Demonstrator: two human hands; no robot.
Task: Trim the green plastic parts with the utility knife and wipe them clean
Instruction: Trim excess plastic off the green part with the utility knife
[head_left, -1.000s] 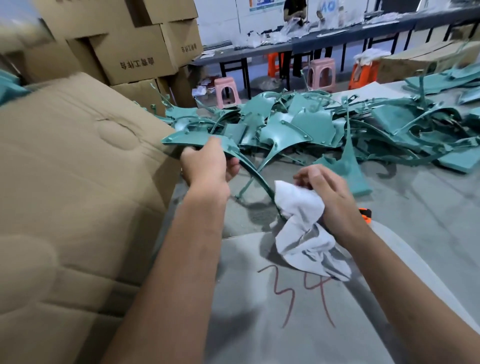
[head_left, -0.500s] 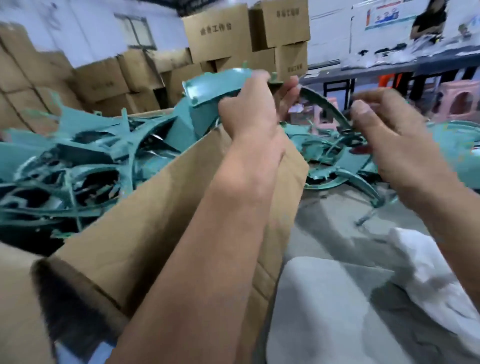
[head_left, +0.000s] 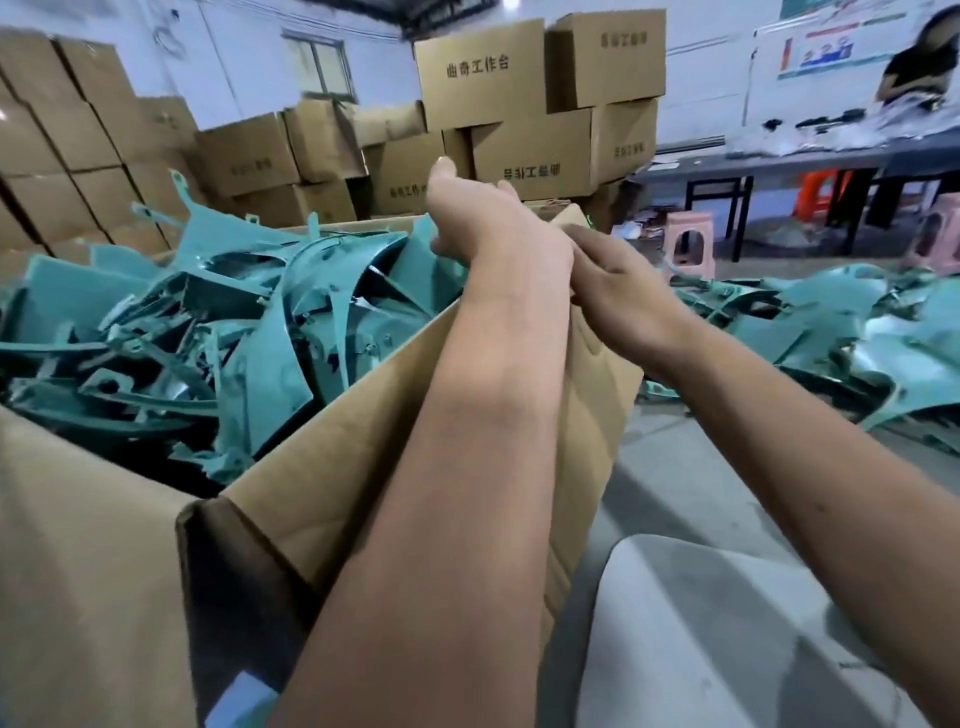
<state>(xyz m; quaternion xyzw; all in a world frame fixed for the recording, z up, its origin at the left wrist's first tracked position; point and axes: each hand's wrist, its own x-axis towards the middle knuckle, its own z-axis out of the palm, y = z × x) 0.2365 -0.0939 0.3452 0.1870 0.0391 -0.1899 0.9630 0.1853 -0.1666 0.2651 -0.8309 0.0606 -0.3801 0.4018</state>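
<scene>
A big open cardboard box (head_left: 332, 467) at my left is heaped with green plastic parts (head_left: 249, 322). My left hand (head_left: 478, 208) reaches out over the box's far corner with the fingers spread and nothing in them. My right hand (head_left: 618, 291) is just behind my left wrist at the box's edge, and it holds nothing I can see. Its fingertips are hidden by the wrist. A second pile of green parts (head_left: 831, 322) lies on the grey table (head_left: 701, 623) at the right. The cloth and the utility knife are out of view.
Stacked brown cartons (head_left: 530, 104) stand behind the box and along the left wall. A pink stool (head_left: 691, 249) and a long dark bench (head_left: 779, 161) stand at the back right, where a person (head_left: 914, 57) works.
My left hand lifted a green part over the box and let it go, and it is now empty. My right hand dropped the white cloth and came up beside my left wrist. The view swung left.
</scene>
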